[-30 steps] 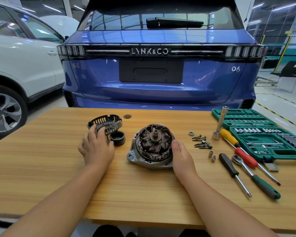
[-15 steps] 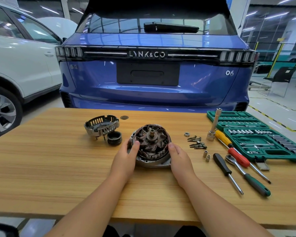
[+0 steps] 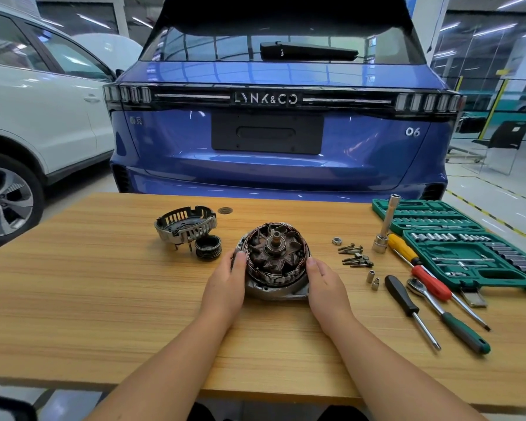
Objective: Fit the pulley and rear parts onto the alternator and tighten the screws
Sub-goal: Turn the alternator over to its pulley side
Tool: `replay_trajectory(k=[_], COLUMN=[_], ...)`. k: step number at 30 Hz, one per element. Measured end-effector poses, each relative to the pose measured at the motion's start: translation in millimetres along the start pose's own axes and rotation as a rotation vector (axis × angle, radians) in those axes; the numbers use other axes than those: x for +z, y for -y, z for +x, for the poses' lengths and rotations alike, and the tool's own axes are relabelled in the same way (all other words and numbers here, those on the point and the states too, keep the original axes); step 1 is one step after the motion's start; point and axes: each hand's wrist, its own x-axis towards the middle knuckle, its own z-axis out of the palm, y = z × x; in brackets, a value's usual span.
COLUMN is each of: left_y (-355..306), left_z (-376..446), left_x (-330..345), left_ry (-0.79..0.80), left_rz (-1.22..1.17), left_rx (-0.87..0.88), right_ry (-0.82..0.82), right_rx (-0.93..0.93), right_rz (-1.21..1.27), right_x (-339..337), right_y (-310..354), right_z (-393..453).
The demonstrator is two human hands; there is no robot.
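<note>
At table centre, my left hand (image 3: 225, 284) has come off the rear cover (image 3: 186, 227) — both palms, with my right hand (image 3: 324, 284), now cup the alternator (image 3: 275, 259), fingers apparently wrapped around its sides, ready for repositioning.

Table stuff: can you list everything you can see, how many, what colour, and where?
alternator: 1, copper and grey, table middle
rear cover: 1, grey-black, left of alternator
pulley: 1, black, beside rear cover
nut: 1, silver, right of alternator
screws: several, dark, below nut
small sockets: 2, silver, below screws
screwdrivers: 3, black, yellow, red handles, right
ratchet: 1, green handle, right
socket set case: 1, green, far right
blue car: 1, behind table
white car: 1, left
left hand: on alternator's left
right hand: on alternator's right
</note>
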Motion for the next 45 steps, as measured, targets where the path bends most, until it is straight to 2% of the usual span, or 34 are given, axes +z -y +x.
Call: replay_trajectory(k=[3,7,10,12,14,18,22,28,31,35,41,45], left_y=[2,7,8,8,5,-3,-20,-40,-41,-43,-43,-43], left_z=[7,28,38,38,33,25,22,41,38,33,25,16], left_x=[-2,-14,-24,-23,-20,-22,-27,-23,-18,-13,-9,-12], left_ry=[-0.036,-0.125,-0.143,-0.089,0.035,0.232,0.315,0.408,0.385,0.348,0.28,0.26], left_rz=[0.0,0.28,0.343,0.345,0.35,0.165,0.045,-0.164,-0.193,-0.298,-0.367,-0.426], left_rx=[-0.006,0.03,-0.021,-0.031,0.016,0.021,-0.064,-0.347,-0.387,-0.398,-0.345,-0.242], right_ry=[-0.006,-0.023,-0.03,-0.024,-0.005,0.043,0.118,0.325,0.36,0.307,0.252,0.285], right_rx=[0.002,-0.002,0.008,0.012,0.009,0.016,0.078,0.399,0.443,0.419,0.362,0.275], right_rz=[0.006,-0.001,0.001,0.01,0.012,0.006,0.13,0.24,0.263,0.319,0.335,0.363], right_x=[0,1,2,2,3,3,-2,-19,-22,-17,-12,-15], right_y=[0,0,2,1,1,6,11,33,35,32,31,25], right_z=[0,0,0,1,3,2,3,25,28,26,20,14])
